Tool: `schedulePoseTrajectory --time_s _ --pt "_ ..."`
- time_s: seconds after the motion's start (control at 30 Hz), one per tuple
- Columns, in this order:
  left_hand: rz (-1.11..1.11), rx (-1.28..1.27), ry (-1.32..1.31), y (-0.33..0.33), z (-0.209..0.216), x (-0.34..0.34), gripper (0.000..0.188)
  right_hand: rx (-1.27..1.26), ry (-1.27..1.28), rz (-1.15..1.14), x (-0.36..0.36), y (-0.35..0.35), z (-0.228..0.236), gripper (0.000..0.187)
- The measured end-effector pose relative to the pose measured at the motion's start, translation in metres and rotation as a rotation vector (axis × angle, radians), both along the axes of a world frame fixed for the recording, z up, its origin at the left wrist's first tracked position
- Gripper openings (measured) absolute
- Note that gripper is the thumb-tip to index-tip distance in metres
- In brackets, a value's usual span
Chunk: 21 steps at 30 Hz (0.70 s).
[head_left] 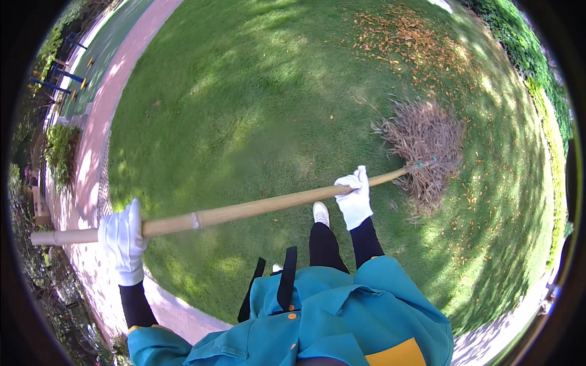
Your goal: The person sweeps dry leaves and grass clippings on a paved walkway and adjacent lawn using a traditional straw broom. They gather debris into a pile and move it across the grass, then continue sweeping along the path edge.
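Note:
A long broom with a bamboo handle [262, 207] lies across my front, sloping up from left to right. Near its thick end, my left hand [124, 238] in a white glove is wrapped round the handle. Farther along, toward the brush, my right hand [355, 198], also gloved in white, grips the same handle. The broom's wide head of dry brown twigs [424, 146] is on or just over the grass to my right; I cannot tell if it touches. A green tie binds the twigs to the handle.
Fallen orange-brown leaves [415, 46] lie thickly on the lawn [226, 122] beyond the broom head, with more scattered to its right. A pinkish paved path [125, 67] curves along the left. Hedges [519, 43] edge the right side. Blue posts [67, 76] stand at the far left.

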<state>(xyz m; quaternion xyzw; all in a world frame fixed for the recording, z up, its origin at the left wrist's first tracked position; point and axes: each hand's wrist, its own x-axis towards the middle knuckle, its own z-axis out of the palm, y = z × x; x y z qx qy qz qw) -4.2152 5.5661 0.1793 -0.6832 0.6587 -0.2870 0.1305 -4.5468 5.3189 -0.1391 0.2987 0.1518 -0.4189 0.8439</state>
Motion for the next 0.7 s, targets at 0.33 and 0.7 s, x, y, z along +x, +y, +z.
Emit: schedulePoseTrajectory --time_s 0.33,0.7 --pt "-0.119 -0.032 0.079 -0.087 -0.044 0.036 0.028 -0.258 0.164 -0.094 -0.079 -0.013 0.047 0.054" --pt "0.541 -0.205 0.050 0.237 -0.034 0.028 0.045 0.029 0.066 0.664 0.159 0.034 0.087 0.034"
